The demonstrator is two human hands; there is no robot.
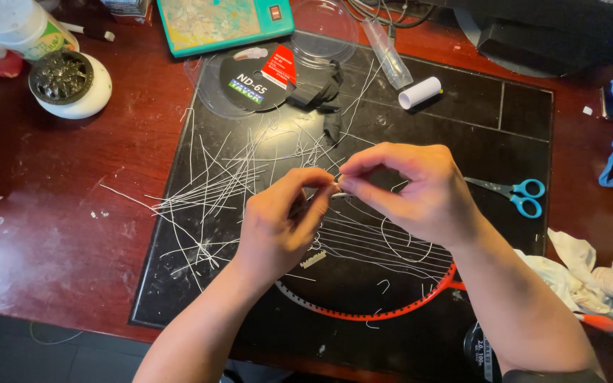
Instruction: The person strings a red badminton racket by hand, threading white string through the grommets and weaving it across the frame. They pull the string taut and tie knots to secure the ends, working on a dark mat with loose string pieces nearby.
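Both hands met above the red racket frame on the black mat. The left hand and right hand pinched 1 thin white string together; slack fingertips might have let it slip among the cut strands.

Blue-handled steel scissors at 3 o'clock on black mat; small white paper roll at 1; teal rectangular box at 12; white crumpled tissue at 4.
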